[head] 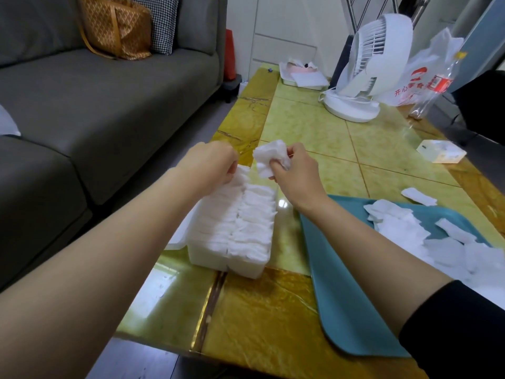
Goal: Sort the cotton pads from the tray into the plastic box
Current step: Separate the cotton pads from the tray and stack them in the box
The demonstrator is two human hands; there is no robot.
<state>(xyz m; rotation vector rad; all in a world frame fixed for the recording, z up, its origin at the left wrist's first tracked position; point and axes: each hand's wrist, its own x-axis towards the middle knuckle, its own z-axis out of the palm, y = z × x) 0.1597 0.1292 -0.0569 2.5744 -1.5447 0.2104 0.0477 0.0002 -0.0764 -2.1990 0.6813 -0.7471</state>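
A white plastic box [210,265] stands on the yellow table, packed with two rows of upright cotton pads [246,222]. My left hand [211,162] is at the far end of the left row, its curled fingers on the pads there. My right hand [296,170] hovers just beyond the box and grips a bunch of cotton pads [269,157]. At the right lies a teal tray [336,283] with several loose cotton pads [426,236] on it. One pad [418,196] lies on the table beside the tray.
A white desk fan [366,67] stands at the back of the table, with a plastic bag [426,75] and a bottle [437,83] behind it. A small box [440,151] lies at the right edge. A grey sofa [82,105] runs along the left.
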